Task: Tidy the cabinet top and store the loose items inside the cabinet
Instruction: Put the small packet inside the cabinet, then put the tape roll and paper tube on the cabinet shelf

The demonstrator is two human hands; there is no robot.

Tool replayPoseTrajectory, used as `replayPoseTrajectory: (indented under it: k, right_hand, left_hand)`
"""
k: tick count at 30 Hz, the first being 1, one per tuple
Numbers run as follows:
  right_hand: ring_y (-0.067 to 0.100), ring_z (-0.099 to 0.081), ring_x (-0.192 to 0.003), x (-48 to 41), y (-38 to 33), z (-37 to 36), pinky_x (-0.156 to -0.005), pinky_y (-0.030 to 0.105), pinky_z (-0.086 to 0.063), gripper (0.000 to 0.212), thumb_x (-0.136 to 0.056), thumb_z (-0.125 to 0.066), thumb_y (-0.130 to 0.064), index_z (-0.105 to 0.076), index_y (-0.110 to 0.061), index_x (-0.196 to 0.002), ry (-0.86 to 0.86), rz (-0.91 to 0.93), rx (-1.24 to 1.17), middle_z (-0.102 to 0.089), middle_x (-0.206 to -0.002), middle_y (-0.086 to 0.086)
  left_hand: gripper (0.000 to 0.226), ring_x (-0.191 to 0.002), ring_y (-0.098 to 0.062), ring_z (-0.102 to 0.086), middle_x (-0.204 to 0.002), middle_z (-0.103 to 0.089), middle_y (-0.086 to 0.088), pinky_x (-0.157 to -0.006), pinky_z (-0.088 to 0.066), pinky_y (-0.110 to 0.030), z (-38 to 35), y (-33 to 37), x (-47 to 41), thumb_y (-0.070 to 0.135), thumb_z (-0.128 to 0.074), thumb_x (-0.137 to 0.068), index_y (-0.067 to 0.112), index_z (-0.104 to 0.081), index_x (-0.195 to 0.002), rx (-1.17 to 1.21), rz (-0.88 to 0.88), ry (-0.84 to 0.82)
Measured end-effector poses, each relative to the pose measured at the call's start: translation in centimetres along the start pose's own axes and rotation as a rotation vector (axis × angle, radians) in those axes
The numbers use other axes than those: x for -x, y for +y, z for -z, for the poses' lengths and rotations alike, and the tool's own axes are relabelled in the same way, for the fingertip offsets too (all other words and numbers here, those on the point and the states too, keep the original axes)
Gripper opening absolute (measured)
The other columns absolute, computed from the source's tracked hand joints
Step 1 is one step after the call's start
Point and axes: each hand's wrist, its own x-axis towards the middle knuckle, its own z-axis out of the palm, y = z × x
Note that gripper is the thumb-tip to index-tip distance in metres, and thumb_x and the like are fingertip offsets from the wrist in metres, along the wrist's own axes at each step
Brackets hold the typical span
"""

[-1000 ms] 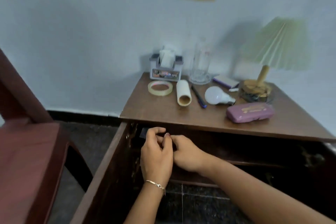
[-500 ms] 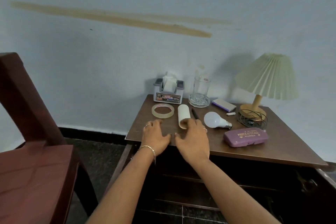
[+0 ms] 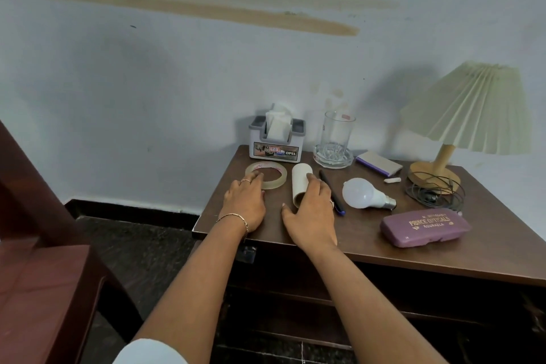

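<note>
One clear tape ring (image 3: 273, 185), one white roll (image 3: 300, 183)

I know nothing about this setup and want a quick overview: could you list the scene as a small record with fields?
Place: brown wooden cabinet top
Left hand: touches clear tape ring
Right hand: rests on white paper roll
Also loose: dark pen, white light bulb, purple glasses case
At back: grey tissue holder, clear drinking glass, cream pleated lamp
</note>
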Motion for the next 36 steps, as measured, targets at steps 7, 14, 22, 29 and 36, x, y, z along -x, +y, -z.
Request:
replayPoseTrajectory:
  k: [7, 14, 22, 29, 36]
  right_hand:
    - [0.03, -0.037, -0.135, -0.9, 0.2, 0.0, -0.109, 0.034, -0.031, 0.067, -0.09, -0.057, -0.018, -0.024, -0.009, -0.148, 0.02, 0.013, -0.023, -0.028, -0.148, 0.012]
    - [0.024, -0.039, -0.134, -0.9, 0.5, 0.7, -0.108, 0.031, -0.03, 0.079, -0.088, -0.061, -0.026, -0.018, -0.009, -0.152, 0.049, -0.104, -0.204, -0.041, -0.146, 0.01]
    - [0.017, -0.059, -0.114, 1.6, 1.8, 4.5, -0.1, 0.034, -0.049, 0.058, -0.075, -0.069, -0.021, -0.057, -0.008, -0.13, -0.045, -0.295, -0.678, -0.062, -0.127, 0.007]
    - [0.038, -0.069, -0.098, 4.4, 3.0, 9.6, -0.077, 0.032, -0.06, 0.03, -0.088, -0.053, -0.01, -0.058, -0.007, -0.118, -0.553, -0.436, -1.216, -0.068, -0.113, 0.021]
    - [0.028, -0.07, -0.085, 6.9, 5.9, 10.7, -0.065, 0.025, -0.058, 0.055, -0.075, -0.056, -0.024, -0.053, -0.005, -0.126, -0.956, -0.557, -0.979, -0.067, -0.11, 0.02]
  left_hand:
    - [0.033, -0.119, -0.026, -0.048, -0.127, -0.057, -0.001, -0.097, -0.043, -0.042, -0.3, 0.0, -0.3, 0.015, -0.048, -0.092, 0.026, -0.061, -0.12, 0.104, -0.054, 0.148]
    - [0.017, -0.107, -0.024, -0.055, -0.11, -0.064, -0.006, -0.089, -0.04, -0.03, 0.1, 0.0, 0.7, 0.017, -0.06, -0.089, 0.017, -0.066, -0.105, 0.295, -0.024, 0.264]
    - [0.009, -0.084, -0.01, -0.056, -0.1, -0.065, 0.003, -0.071, -0.04, -0.019, 1.3, 1.7, 7.5, 0.02, -0.061, -0.09, 0.028, -0.059, -0.094, 0.774, 0.143, 0.287]
    - [0.015, -0.091, -0.002, -0.063, -0.098, -0.067, 0.011, -0.077, -0.048, -0.018, 2.2, 2.7, 16.9, 0.026, -0.062, -0.089, 0.038, -0.061, -0.097, 1.096, 0.193, 0.183]
    - [0.017, -0.085, 0.003, -0.063, -0.097, -0.068, 0.008, -0.074, -0.049, -0.016, 1.6, 0.3, 21.4, 0.022, -0.062, -0.089, 0.031, -0.065, -0.103, 1.133, 0.242, 0.045]
